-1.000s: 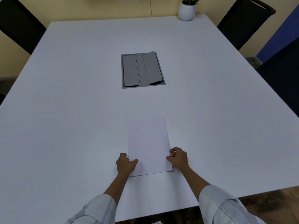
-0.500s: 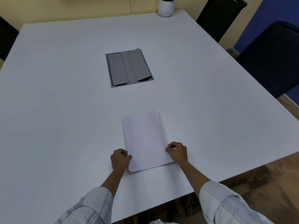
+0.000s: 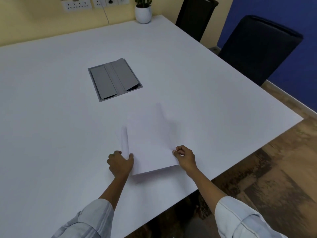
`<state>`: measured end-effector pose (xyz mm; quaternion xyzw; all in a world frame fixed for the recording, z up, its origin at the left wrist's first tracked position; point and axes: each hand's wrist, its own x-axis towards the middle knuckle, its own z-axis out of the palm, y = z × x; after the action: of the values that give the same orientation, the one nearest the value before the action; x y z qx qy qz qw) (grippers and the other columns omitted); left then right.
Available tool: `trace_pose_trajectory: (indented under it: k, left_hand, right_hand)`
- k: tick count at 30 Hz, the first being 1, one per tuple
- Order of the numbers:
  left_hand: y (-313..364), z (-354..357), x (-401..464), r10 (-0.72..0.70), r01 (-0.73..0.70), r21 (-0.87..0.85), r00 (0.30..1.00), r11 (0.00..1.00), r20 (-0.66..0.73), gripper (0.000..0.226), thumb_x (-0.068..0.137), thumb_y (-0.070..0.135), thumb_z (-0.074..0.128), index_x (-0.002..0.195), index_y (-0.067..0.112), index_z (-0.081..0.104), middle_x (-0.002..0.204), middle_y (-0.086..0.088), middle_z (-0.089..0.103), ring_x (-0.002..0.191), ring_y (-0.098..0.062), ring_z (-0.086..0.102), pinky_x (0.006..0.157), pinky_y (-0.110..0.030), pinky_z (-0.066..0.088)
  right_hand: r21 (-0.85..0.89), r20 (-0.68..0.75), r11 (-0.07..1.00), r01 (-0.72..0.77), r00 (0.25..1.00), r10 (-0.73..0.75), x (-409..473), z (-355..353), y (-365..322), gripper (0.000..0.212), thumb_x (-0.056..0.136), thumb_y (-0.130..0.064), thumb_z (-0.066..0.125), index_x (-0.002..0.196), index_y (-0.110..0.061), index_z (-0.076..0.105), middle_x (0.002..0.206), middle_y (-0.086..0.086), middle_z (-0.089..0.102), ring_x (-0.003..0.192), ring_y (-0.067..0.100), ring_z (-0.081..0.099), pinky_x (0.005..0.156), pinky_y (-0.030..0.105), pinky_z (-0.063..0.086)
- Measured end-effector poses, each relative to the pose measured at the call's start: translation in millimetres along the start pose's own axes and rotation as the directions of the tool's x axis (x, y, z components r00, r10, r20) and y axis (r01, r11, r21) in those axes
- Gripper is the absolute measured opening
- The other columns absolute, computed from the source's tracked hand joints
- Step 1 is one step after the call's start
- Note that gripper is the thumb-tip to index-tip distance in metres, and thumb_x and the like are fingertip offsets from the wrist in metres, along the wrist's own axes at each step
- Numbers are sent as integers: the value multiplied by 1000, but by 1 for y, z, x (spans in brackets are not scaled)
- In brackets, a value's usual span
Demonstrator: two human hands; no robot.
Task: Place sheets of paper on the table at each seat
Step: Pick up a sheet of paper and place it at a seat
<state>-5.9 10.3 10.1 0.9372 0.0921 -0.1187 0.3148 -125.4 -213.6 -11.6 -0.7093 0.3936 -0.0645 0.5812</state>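
Both hands hold a stack of plain white paper sheets over the near edge of the large white rectangular table.

The left hand grips the stack's left edge, thumb on top; the right hand pinches the right edge with curled fingers. The stack's far end bows upward and is blurred, while its near edge lies just above the tabletop. No print or writing shows on the sheets. Farther in, a grey metal cable hatch with two flaps sits in the table's middle. A round white ceramic pot with a green plant stands at the far edge, below white wall sockets whose markings are unreadable. Two black chairs stand along the right side.
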Motion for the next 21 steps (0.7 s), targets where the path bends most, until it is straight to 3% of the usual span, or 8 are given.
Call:
trace_pose_trajectory:
  k: [2, 4, 8, 13, 17, 21]
  left_hand:
    - [9, 0, -2, -5, 6, -67, 1000, 998, 16, 67, 80, 46, 73, 127, 1, 54, 129, -21, 55, 125, -39, 49, 98, -50, 44]
    - [20, 2, -4, -9, 34, -207, 993, 978, 118, 65, 82, 47, 72, 126, 1, 56, 124, -16, 60, 120, -35, 56, 100, -45, 46]
    - [58, 11, -23, 101, 65, -498, 949, 865, 300, 25, 90, 21, 67, 108, 4, 68, 107, -14, 72, 102, -35, 68, 86, -42, 55]
    - [124, 42, -77, 270, -85, -572, 931, 816, 247, 13, 91, 13, 64, 95, 4, 71, 95, -12, 75, 88, -31, 71, 78, -40, 58]
    - [196, 76, -119, 394, -202, -590, 893, 782, 216, 18, 91, 16, 65, 91, -2, 70, 87, -15, 73, 75, -27, 68, 74, -42, 56]
    - [269, 115, -165, 501, -276, -654, 846, 704, 183, 25, 90, 25, 65, 88, 0, 69, 83, -14, 70, 72, -24, 64, 67, -40, 53]
  right_hand:
    - [44, 9, 999, 6, 1000, -6, -3, -13, 2, 9, 93, -22, 71, 87, -19, 65, 80, -5, 67, 81, 3, 63, 65, 13, 45]
    - [76, 15, 997, 18, 1000, -19, -5, -28, 3, 10, 93, -24, 71, 85, -23, 64, 82, -6, 68, 82, 2, 63, 66, 12, 45]
    - [129, 29, 991, 33, 999, -37, -7, -68, 10, 10, 92, -25, 71, 85, -25, 64, 84, -2, 69, 86, 10, 65, 71, 16, 47]
    - [183, -26, 981, 62, 998, -58, -4, -153, 20, 11, 91, -24, 73, 85, -25, 64, 87, 3, 72, 87, 18, 67, 73, 20, 49]
    - [243, -104, 964, 110, 991, -87, -1, -240, 20, 9, 89, -24, 75, 89, -21, 67, 89, 9, 75, 89, 22, 70, 82, 34, 55]
    - [278, -192, 944, 176, 973, -125, 3, -331, 15, 9, 88, -21, 76, 88, -18, 68, 83, 7, 75, 83, 20, 69, 78, 34, 54]
